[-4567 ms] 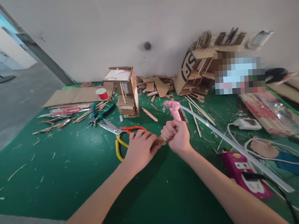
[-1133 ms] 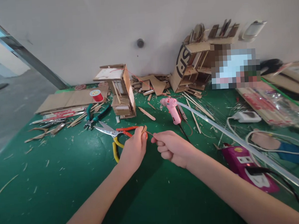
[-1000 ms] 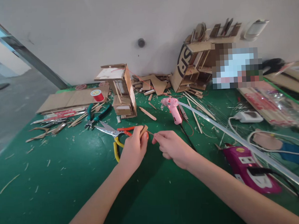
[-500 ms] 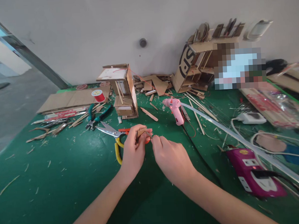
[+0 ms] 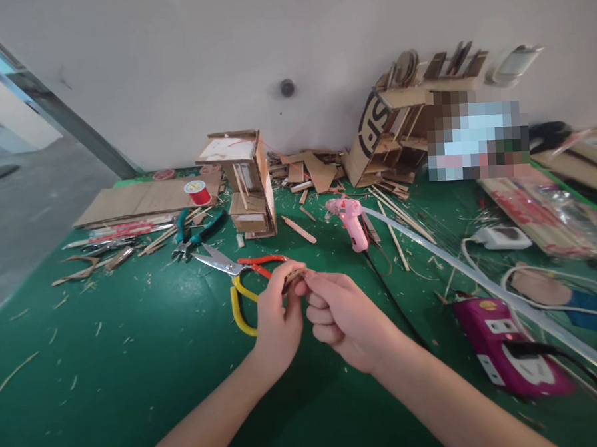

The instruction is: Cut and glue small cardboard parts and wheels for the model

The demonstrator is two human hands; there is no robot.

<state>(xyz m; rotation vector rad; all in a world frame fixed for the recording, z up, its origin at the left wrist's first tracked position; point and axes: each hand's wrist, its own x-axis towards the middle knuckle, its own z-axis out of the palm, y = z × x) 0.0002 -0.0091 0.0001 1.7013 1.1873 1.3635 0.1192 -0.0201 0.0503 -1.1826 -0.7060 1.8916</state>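
My left hand (image 5: pixel 280 311) is closed round a small brown piece of cardboard (image 5: pixel 293 277), most of it hidden by the fingers. Against its right end my right hand (image 5: pixel 340 311) pinches with thumb and forefinger, the other fingers curled in. Whether the right fingers grip the cardboard itself or something tiny on it is hidden. Just beyond and left of my hands lie scissors (image 5: pixel 237 272) with one yellow and one orange handle, blades spread. A pink glue gun (image 5: pixel 352 224) rests farther off to the right, a long clear glue stick (image 5: pixel 440 256) running out of its back.
A small cardboard structure (image 5: pixel 249 186) stands beyond the scissors. Green-handled pliers (image 5: pixel 189 239) and a red thread spool (image 5: pixel 197 193) lie left of it. At the right are a purple power strip (image 5: pixel 510 349) and a white adapter (image 5: pixel 502 237). A larger cardboard shelf (image 5: pixel 374 139) stands by the wall.
Both hands have shifted slightly right and down. My right hand has turned, so its curled fingers now show, and its fingertips have come up against the left hand's.
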